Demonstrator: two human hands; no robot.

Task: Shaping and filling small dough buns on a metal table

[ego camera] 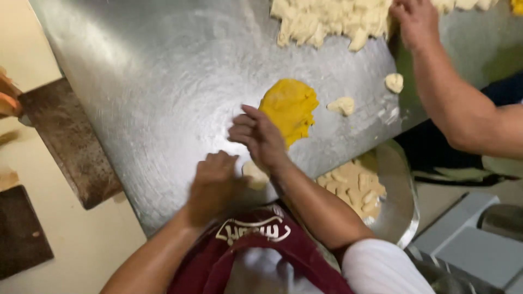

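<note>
My left hand is curled into a loose fist on the steel table, right beside a small pale dough piece. My right hand hovers over that piece with fingers spread, its fingertips pointing left. Just beyond my right hand lies a flattened yellow dough patch. Whether my left hand grips any dough is hidden by its knuckles.
A large heap of pale dough pieces sits at the far edge, where another person's hand rests. Two loose pale lumps lie nearby. A metal bowl holding cut dough pieces stands at my right. Dark boards lie at left.
</note>
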